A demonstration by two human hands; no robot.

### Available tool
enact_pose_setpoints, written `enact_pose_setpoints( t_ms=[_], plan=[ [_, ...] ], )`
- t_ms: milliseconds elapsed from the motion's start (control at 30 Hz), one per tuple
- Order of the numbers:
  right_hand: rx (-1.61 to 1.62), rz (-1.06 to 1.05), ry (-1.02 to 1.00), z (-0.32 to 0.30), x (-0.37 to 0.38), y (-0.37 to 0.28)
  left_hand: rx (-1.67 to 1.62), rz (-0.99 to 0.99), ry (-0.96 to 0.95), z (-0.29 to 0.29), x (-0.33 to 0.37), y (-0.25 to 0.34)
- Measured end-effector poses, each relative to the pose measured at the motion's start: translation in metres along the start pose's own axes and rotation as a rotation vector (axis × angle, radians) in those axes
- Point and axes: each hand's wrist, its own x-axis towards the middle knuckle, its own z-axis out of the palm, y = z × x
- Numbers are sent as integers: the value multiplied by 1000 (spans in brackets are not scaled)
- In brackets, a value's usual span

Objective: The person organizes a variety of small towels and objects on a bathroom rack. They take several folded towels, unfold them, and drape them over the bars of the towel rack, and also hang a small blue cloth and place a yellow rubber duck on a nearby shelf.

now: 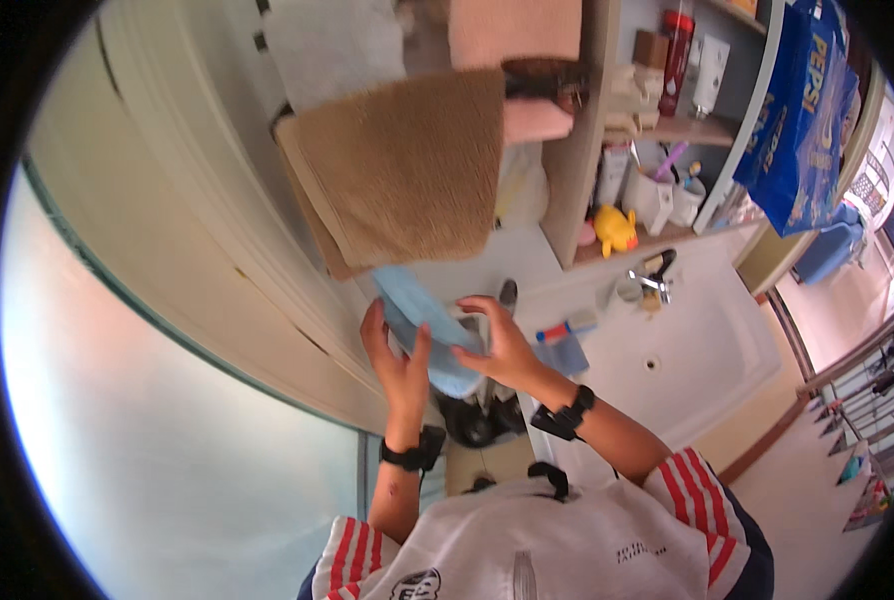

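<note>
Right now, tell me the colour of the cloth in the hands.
Light blue: the cloth held in both hands shows best in the head view.

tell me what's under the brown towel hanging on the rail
Just below the brown towel, both hands hold a light blue cloth: left hand, right hand. The wall and rail behind the towel are covered.

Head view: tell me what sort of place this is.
Most likely a home bathroom: a white washbasin with a chrome tap, a brown terry towel hanging, and wooden shelves of toiletry bottles.
</note>
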Motion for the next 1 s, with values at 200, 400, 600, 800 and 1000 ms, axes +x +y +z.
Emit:
enact_pose_setpoints(
  t_ms=[200,400,600,800,1000],
  plan=[
    [-104,-205,247,-72,70,-76,270,337,151,-23,37,65],
    [62,-148,224,-87,123,-134,26,354,279,-18,91,128],
    [116,-141,165,-90,133,-145,-369,102,59,-27,113,143],
    [225,-167,119,-105,128,-148,-530,69,30,-44,100,162],
    [284,-192,47,-102,140,-169,-572,127,38,-54,92,164]
  ],
)
